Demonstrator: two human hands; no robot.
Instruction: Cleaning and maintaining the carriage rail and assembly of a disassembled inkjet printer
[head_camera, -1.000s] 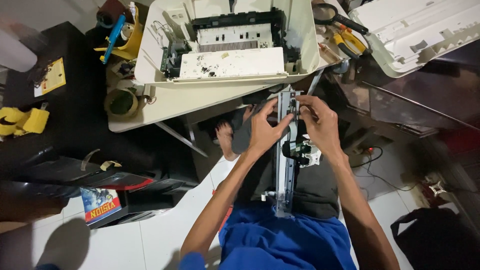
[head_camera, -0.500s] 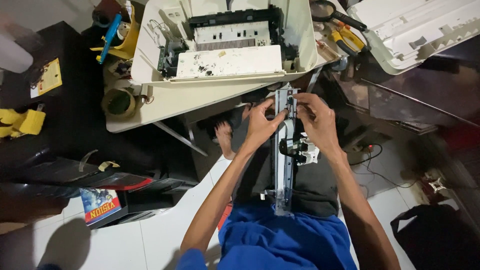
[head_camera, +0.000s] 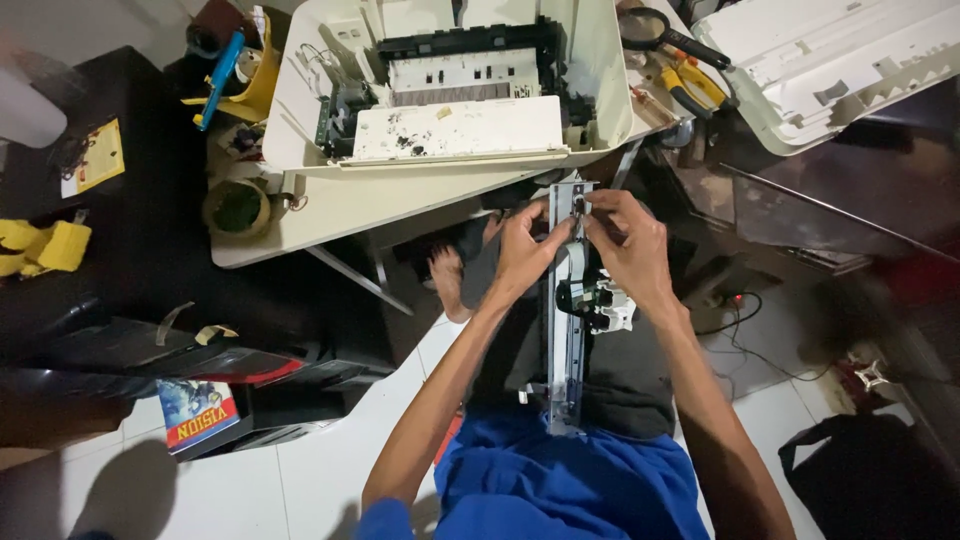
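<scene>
From the head view, a long, narrow grey metal rail (head_camera: 567, 330) with a black plastic carriage (head_camera: 592, 298) clipped midway (its white end juts right) lies lengthwise over the person's lap, below the cream desk (head_camera: 340, 215). The left hand (head_camera: 525, 255) and right hand (head_camera: 630, 250) each close a fingertip grip on the rail's far end. On the desk sits an opened cream plastic printer shell (head_camera: 600, 60), its black frame and ink-spattered white tray exposed inside.

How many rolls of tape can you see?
1: a roll of tape lies on the white table, left of the opened printer. More may be hidden in the clutter.
</scene>
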